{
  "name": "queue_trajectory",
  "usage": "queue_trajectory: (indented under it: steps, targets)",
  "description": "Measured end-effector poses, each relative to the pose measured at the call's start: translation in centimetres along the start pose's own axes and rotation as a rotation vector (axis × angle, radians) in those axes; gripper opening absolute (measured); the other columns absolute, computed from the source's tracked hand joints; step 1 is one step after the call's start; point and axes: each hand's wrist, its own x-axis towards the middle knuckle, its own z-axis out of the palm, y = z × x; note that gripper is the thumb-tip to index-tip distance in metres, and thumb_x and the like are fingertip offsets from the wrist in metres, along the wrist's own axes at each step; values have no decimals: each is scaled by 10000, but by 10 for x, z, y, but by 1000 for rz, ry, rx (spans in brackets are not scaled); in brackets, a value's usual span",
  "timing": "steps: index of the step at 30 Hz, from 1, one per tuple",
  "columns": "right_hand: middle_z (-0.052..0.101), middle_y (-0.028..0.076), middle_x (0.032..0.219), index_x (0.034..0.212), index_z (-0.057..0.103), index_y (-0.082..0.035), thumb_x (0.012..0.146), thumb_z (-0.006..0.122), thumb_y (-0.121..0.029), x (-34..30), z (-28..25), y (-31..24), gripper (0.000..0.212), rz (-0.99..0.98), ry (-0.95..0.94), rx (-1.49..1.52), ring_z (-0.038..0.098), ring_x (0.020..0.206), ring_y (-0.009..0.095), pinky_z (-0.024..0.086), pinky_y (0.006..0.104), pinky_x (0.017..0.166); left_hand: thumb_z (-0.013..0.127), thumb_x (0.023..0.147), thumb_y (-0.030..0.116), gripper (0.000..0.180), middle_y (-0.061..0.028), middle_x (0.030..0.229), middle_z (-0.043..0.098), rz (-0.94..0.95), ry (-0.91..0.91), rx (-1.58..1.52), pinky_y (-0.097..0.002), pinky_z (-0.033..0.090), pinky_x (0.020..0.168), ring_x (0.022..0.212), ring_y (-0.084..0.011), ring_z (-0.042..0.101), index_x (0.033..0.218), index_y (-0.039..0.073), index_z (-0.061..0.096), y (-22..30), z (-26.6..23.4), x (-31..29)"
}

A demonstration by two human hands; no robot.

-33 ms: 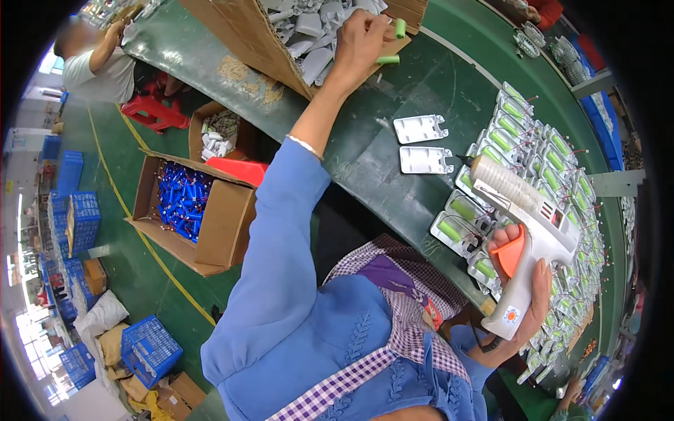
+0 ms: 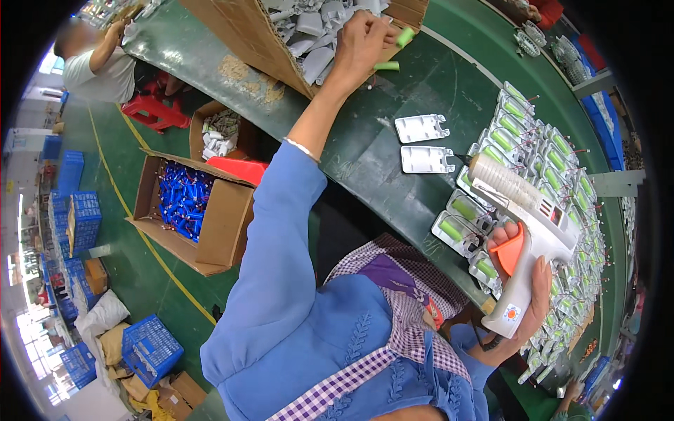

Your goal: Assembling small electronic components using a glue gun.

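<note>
At the box's near edge my left hand (image 2: pixel 359 49) is closed, fingers pinched on green battery cells; one green cell (image 2: pixel 405 37) sticks out past the fingertips and another (image 2: pixel 387 66) shows just below them. A thin wire end dangles under the hand. My right hand (image 2: pixel 539 298) is wrapped round the handle of a white hot glue gun (image 2: pixel 544 228), fingers at its orange trigger. The gun's nozzle points left, close to two white plastic housings (image 2: pixel 421 129) lying open side up on the green table. Under and beyond the gun stand many housings with green cells (image 2: pixel 502 140).
A cardboard box (image 2: pixel 242 35) of white plastic parts stands on the table (image 2: pixel 358 154). Below the table edge, a box (image 2: pixel 228 224) holds blue wired battery packs. Another person (image 2: pixel 98 67) sits at the far left by a red stool (image 2: pixel 154 105). Blue crates (image 2: pixel 151 347) stand on the floor.
The green cells at my left hand have shifted slightly toward me and tilted, and a wire end now hangs below. The glue gun has hardly moved.
</note>
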Motion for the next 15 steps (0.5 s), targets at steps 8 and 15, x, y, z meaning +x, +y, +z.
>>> queue_trajectory:
  steps: [8, 15]
  targets:
    - [591, 299, 1148, 1321, 368, 130, 955, 463, -106, 25, 13, 14, 446, 16, -116, -118, 637, 1032, 373, 510, 452, 941, 531, 971, 210, 227, -176, 764, 653, 209, -80, 619, -406, 510, 580, 662, -348, 657, 926, -9, 490, 13, -31, -90]
    - [645, 237, 1067, 1242, 445, 110, 961, 495, -113, 63, 33, 31, 362, 106, -228, -226, 667, 964, 315, 533, 403, 897, 712, 790, 54, 232, -154, 888, 563, 287, -99, 809, -420, 483, 676, 794, -355, 569, 902, -10, 520, 9, -45, -144]
